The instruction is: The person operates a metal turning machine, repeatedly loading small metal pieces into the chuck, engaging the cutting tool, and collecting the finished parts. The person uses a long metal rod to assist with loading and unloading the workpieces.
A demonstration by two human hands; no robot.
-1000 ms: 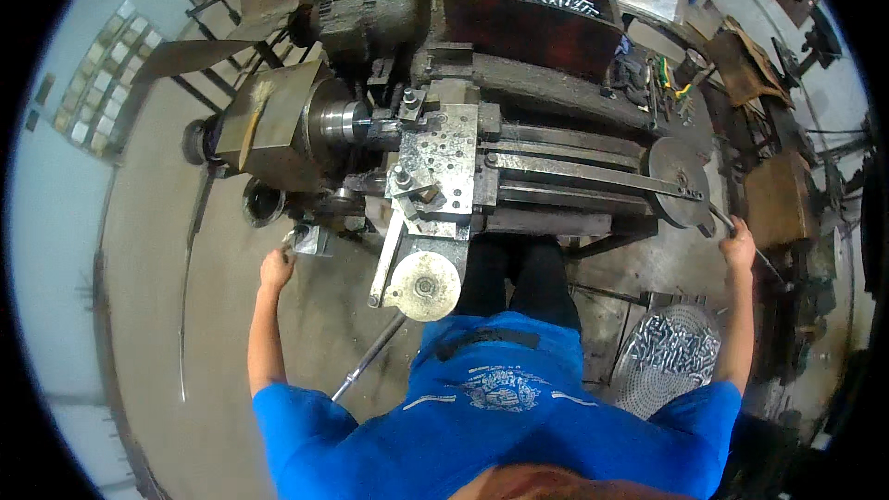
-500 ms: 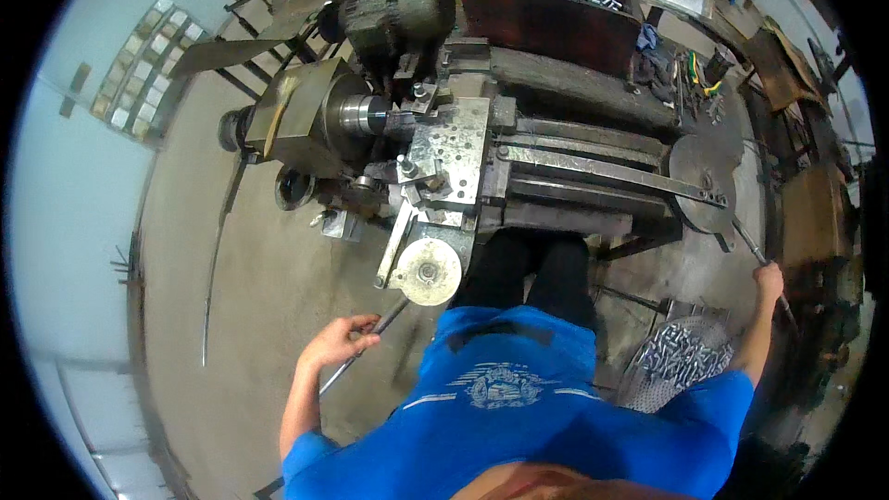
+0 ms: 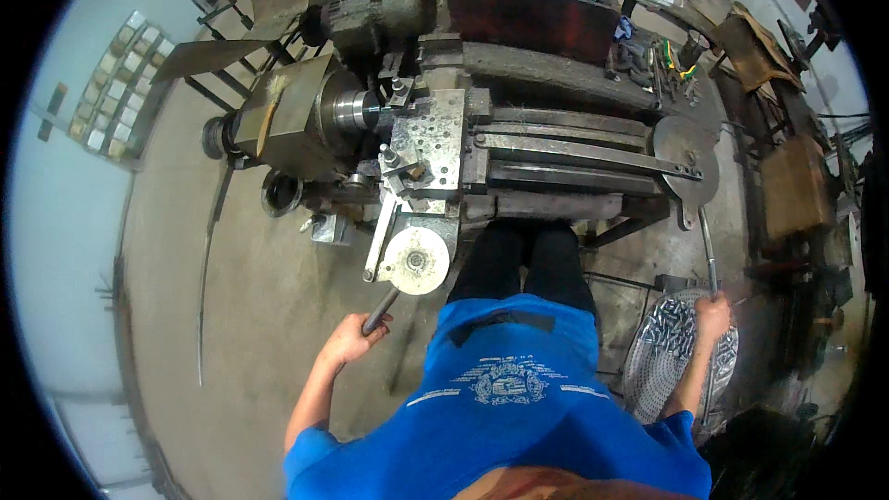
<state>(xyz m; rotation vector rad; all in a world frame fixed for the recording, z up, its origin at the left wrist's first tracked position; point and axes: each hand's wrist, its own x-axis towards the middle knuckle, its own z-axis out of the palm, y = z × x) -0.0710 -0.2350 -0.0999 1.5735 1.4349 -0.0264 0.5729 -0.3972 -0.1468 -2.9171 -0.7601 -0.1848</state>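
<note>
Fingers of the left hand (image 3: pixel 348 340) are curled round the lower end of a short grey lever (image 3: pixel 381 308), and those of the right hand (image 3: pixel 711 317) are wrapped about a long metal rod (image 3: pixel 710 255), so each handle lies within its own hand's grip. The lever hangs off the front left corner of the machine (image 3: pixel 556 206), slanting from the lower edge of a pale round disc (image 3: pixel 417 261) down and leftward to the fingers. The rod starts at the larger grey plate (image 3: pixel 683 162) at the machine's right end and runs nearly straight toward the person, passing through the fist and on below it. The two long axes lean apart a little, with the person's body between them. Beneath the right forearm, a mesh basket (image 3: pixel 645 395) of shiny metal pins (image 3: pixel 669 326) sits low beside the rod (whether rod and basket touch is hard to tell from above). A flat bar (image 3: pixel 583 156) spans from the drilled block (image 3: pixel 435 134) to the plate, well apart from both hands.
</note>
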